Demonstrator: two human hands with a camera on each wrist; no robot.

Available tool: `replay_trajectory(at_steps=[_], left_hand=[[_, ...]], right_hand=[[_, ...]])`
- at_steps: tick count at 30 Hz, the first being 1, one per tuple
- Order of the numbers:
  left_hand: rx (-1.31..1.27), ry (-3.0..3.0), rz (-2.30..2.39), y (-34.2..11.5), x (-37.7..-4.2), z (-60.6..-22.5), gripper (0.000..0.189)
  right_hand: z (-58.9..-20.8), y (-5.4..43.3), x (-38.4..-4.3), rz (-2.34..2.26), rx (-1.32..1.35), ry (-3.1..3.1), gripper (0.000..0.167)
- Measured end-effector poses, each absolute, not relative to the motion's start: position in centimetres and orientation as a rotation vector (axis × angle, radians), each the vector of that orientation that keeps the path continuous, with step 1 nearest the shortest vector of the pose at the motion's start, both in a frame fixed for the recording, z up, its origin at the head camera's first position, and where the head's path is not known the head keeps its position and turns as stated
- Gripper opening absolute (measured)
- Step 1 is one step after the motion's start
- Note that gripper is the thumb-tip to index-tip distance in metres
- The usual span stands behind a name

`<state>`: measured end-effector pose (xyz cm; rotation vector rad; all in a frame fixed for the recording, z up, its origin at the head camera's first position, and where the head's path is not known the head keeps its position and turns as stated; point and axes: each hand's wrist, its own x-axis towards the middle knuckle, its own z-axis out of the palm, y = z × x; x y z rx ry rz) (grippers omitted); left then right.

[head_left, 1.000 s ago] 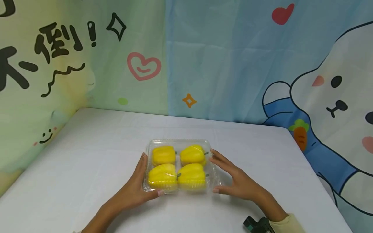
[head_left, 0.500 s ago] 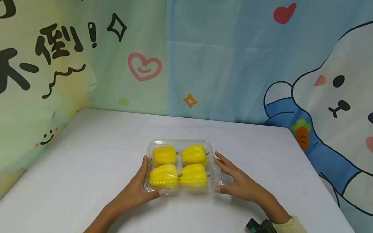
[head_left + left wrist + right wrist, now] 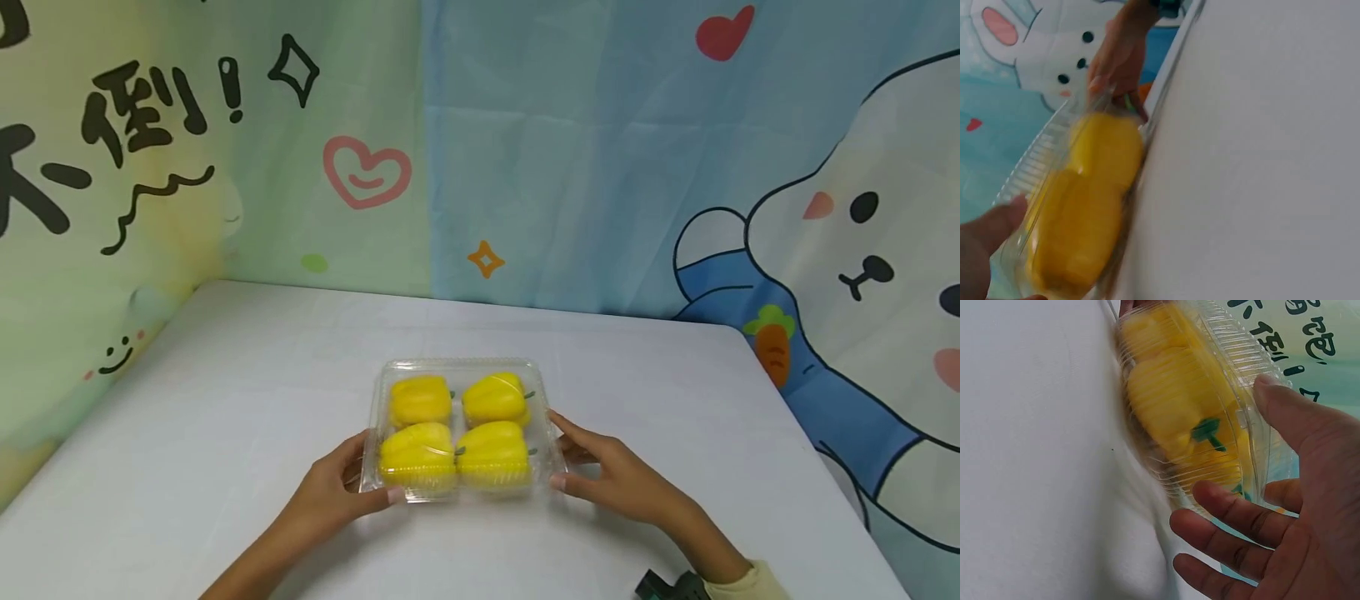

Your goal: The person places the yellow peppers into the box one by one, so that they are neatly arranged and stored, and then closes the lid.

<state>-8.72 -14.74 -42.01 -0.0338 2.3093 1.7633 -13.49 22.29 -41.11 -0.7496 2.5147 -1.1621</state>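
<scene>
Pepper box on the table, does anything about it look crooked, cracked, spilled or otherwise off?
Nothing stands out. The clear box looks shut and whole, sitting square on the table with four yellow peppers in two neat rows inside. The left hand and right hand grip its near corners. Nothing has spilled.

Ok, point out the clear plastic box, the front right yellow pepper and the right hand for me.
clear plastic box [image 3: 461, 365]: head view, on its far rim.
front right yellow pepper [image 3: 495, 454]: head view, on the pepper's body.
right hand [image 3: 622, 479]: head view, on the back of the hand.
</scene>
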Motion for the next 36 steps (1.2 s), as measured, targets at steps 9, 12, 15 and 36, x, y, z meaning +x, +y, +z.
replay_trajectory(at_steps=[9,12,15,36], left_hand=[[-0.265,1.998,1.955,-15.5,-7.6,-41.3,0.06],[-0.231,1.731,2.073,-16.2,-7.7,-41.4,0.054],[-0.189,1.578,2.112,-16.7,-7.7,-41.5,0.048],[-0.339,1.41,2.181,-16.8,-7.2,-41.2,0.019]], right_hand=[[-41.5,22.3,-13.2,-1.26,-0.757,2.46,0.072],[-41.5,22.3,-13.1,-1.305,-0.743,2.447,0.072],[-41.5,22.2,-13.0,-1.365,-0.743,2.418,0.071],[-41.8,21.6,-11.4,-1.697,-0.718,2.078,0.065]])
